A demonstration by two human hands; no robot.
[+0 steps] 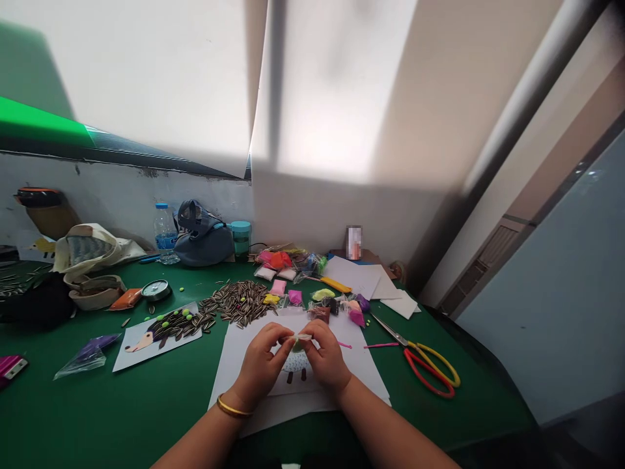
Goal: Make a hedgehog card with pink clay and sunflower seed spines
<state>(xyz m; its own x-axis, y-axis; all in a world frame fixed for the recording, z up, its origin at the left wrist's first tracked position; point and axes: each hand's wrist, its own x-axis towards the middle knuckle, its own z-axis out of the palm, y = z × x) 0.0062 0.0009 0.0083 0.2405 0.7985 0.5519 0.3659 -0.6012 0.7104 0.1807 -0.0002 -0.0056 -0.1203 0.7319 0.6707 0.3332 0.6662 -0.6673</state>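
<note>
Both hands meet over the white paper (229, 371) in front of me. My left hand (263, 355), with a gold bangle on its wrist, pinches one side of a small clear packet (303, 337). Pinching the other side is my right hand (325, 355). Something light green, probably clay, shows in the packet; fingers hide part of it. Beneath the hands, a sheep-like picture (295, 366) with a dotted white body and dark legs is partly covered. Beyond the fingertips lie small bags of coloured clay (319, 312) and a pile of striped sunflower seeds (244, 299).
Red-and-yellow-handled scissors (424, 361) lie to the right, near pink sticks (381, 345). A hedgehog card (141, 352) with seeds and green dots is at left, beside a purple clay bag (92, 352). Behind stand a water bottle (166, 238), a blue bag (202, 244) and a yellow cutter (336, 284).
</note>
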